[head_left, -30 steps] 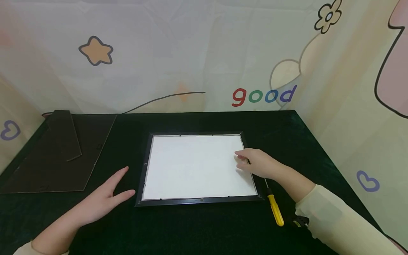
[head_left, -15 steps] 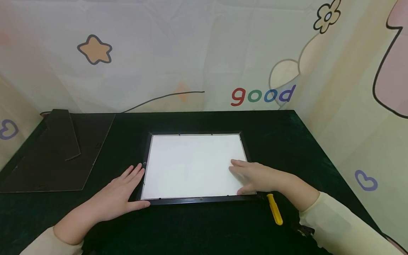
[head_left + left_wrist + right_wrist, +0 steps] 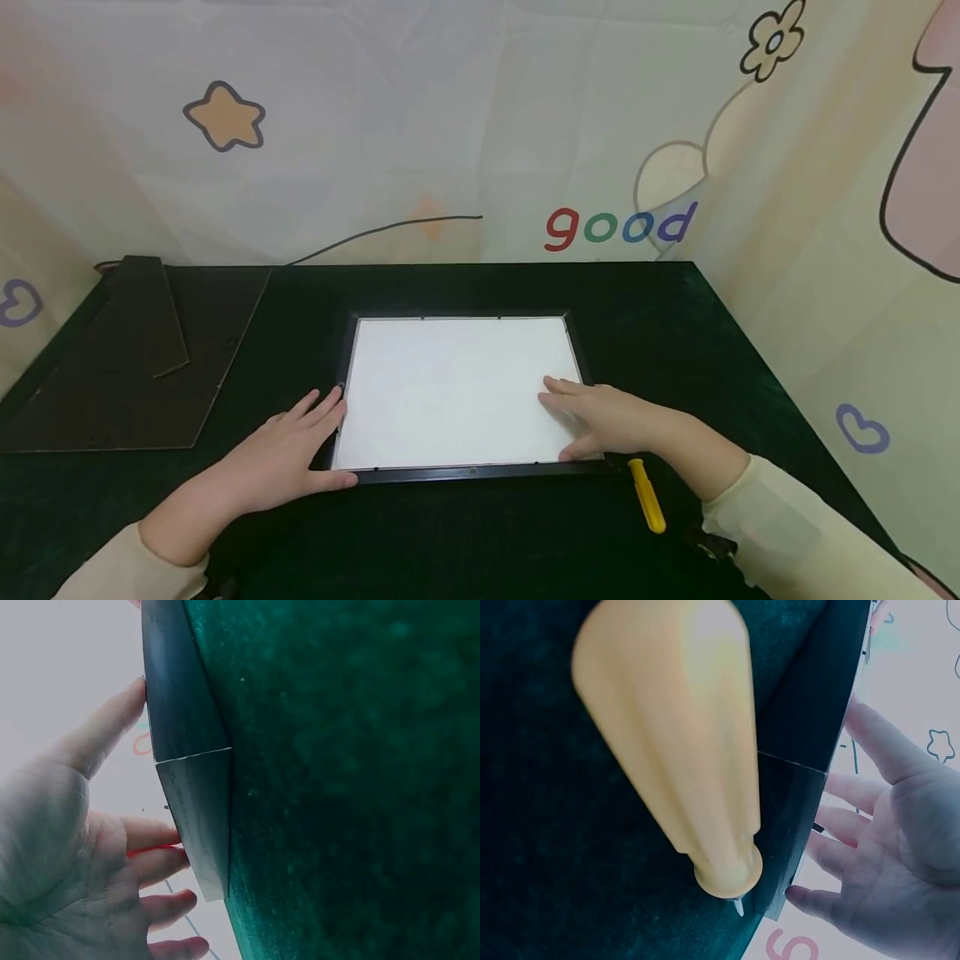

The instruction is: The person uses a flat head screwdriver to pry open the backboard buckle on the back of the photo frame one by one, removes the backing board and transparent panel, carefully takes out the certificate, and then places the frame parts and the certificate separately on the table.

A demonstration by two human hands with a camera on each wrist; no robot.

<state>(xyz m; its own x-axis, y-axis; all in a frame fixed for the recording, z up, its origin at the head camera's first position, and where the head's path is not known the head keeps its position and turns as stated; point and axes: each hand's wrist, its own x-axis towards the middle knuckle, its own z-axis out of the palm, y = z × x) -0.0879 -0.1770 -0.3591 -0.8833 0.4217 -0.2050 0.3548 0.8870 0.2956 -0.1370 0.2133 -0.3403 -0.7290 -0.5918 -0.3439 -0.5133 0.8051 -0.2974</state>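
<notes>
A black picture frame [image 3: 420, 475] lies flat on the dark green cloth, with a white sheet [image 3: 457, 392] filling its inside. My left hand [image 3: 270, 458] rests against the frame's near left corner, thumb along the front edge and fingers stretched out over the left side. On the right side of the frame lies my right hand [image 3: 611, 417], its fingers spread over the white sheet and the thumb near the front right corner. Beside that corner is a screwdriver [image 3: 647, 496]; its yellow handle [image 3: 675, 742] fills much of the right wrist view. My right hand hides its shaft in the head view.
A dark backing board [image 3: 67, 400] with a fold-out stand [image 3: 150, 317] lies at the left of the table. The green-covered table [image 3: 480, 542] meets a printed curtain [image 3: 420, 100] at its back edge.
My left hand has moved right and come onto the frame's near left corner. My right hand has shifted slightly nearer and spread out flat on the right side. Little changes over the last half second.
</notes>
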